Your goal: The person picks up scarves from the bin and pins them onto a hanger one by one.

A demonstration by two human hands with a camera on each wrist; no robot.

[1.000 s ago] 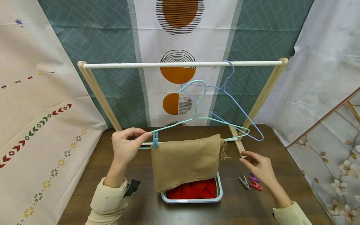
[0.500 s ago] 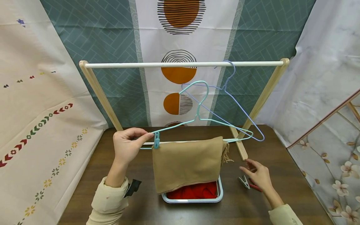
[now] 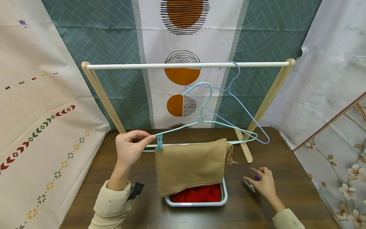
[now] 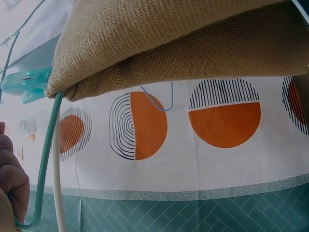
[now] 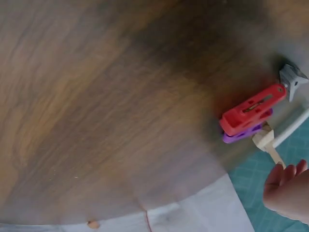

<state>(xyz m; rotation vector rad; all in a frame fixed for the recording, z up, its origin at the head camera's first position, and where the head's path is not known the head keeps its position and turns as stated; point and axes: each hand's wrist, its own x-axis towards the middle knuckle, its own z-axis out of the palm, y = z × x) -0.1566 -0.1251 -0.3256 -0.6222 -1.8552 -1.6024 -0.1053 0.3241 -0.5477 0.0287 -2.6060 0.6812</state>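
My left hand [image 3: 128,148] pinches the left end of a mint-green clothes hanger [image 3: 201,109]. A folded tan cloth [image 3: 191,165] with fringe at its right end hangs over the hanger's lower bar. Beside my left fingers, a teal clothespin [image 3: 159,143] clips the cloth's left corner. My right hand [image 3: 264,184] is low over the table at the right, thumb and fingers apart. Close to it are a grey clothespin [image 3: 249,186] and a purple clothespin [image 3: 258,178]. A red clothespin [image 5: 253,108], covered by the hand in the head view, shows in the right wrist view.
A drying rack with a white rail [image 3: 157,66] and wooden legs stands behind. From its rail hangs a blue-violet hanger [image 3: 243,108]. A light tray [image 3: 197,204] holding red cloth [image 3: 197,194] sits below the tan cloth. Patterned fabric [image 3: 183,31] lines the back.
My right hand has come down and slightly toward me over the clothespins, covering the red one. The mint-green hanger with its cloth shifted slightly right, then stayed. My left hand keeps its pinch.
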